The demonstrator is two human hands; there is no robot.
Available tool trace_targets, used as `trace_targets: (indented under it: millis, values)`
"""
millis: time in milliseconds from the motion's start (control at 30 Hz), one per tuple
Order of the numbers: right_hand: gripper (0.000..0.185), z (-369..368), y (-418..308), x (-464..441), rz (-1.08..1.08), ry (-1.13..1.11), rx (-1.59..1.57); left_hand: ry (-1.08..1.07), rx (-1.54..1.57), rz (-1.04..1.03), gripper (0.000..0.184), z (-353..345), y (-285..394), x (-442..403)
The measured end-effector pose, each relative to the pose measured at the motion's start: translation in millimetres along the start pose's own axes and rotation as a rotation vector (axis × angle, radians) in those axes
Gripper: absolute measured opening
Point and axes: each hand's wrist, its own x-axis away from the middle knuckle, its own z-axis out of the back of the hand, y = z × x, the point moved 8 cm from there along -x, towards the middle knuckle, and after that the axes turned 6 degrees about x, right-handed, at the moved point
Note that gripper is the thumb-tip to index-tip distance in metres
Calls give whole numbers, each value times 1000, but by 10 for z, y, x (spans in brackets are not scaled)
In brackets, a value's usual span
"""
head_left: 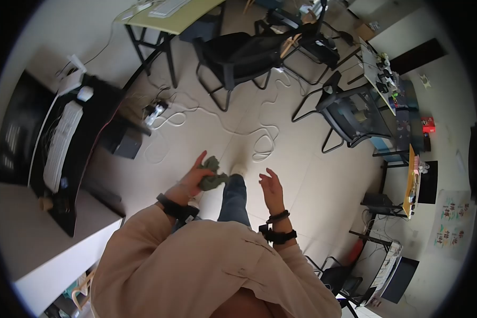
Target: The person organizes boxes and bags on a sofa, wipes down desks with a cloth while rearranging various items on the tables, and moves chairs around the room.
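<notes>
A crumpled green cloth [211, 175] is gripped in my left hand [197, 172], and part of it hangs toward my knee. My fingers are wrapped on its left side, with one finger sticking up. To the right, my right hand [272, 185] is held in the air with its fingers apart and nothing in it. Both hands are in front of my body, above the tiled floor [312, 180]. Dark straps are on both wrists.
White cables [263, 143] lie looped on the floor ahead. Black chairs [244, 58] stand beyond them, near a yellow-green table [169, 20]. On the left is a desk with a white keyboard [62, 146] and a monitor [21, 132]. More desks line the right wall.
</notes>
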Motion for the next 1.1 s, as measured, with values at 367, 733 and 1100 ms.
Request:
trace_targets:
  millis: [367, 733, 1100]
  values:
    - [62, 880, -704, -3491, -146, -76, -165, 174, 197, -36, 59, -923, 1390, -2166]
    - [56, 689, -596, -5987, -355, 212, -294, 155, 256, 95, 59, -1528, 2091, -4058]
    - [51, 1048, -478, -6554, -217, -86, -227, 115, 503, 202, 36, -1879, 1605, -4717]
